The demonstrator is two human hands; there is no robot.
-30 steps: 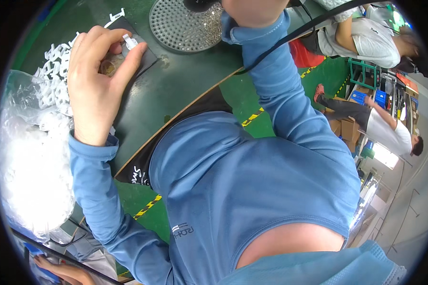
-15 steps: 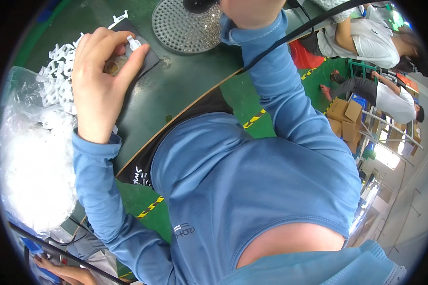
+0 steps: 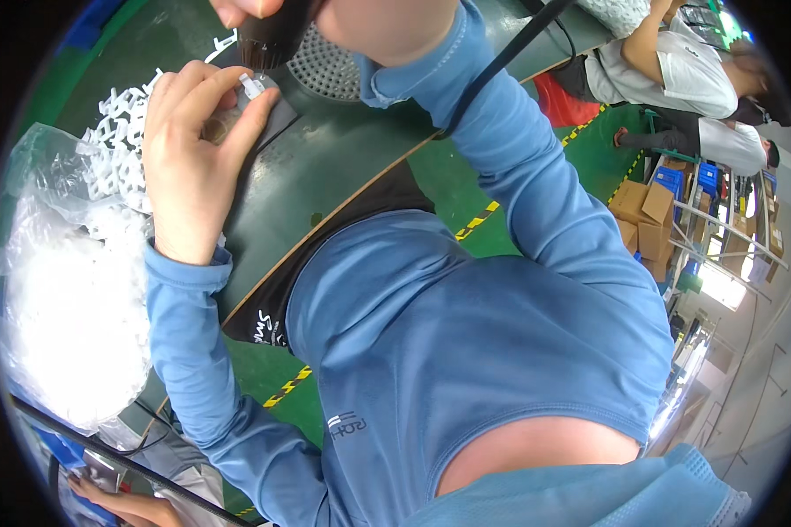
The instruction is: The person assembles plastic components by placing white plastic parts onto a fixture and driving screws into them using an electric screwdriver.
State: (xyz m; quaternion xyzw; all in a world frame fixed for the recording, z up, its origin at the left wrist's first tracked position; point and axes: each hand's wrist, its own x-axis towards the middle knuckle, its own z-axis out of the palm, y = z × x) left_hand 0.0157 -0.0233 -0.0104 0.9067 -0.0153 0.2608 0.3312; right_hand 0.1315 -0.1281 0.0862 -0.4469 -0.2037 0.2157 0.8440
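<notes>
Left hand (image 3: 189,149): thumb and forefinger pinch a small white part (image 3: 251,86), as before.
White part: at those fingertips, above a dark block (image 3: 281,114).
Right hand (image 3: 360,22): wrapped round a dark tool (image 3: 272,42), now farther left.
Dark tool: moved from the perforated tray (image 3: 325,70) to near the white part; contact unclear.

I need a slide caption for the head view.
Left hand pinches a white part; right hand holds a dark tool.
</notes>
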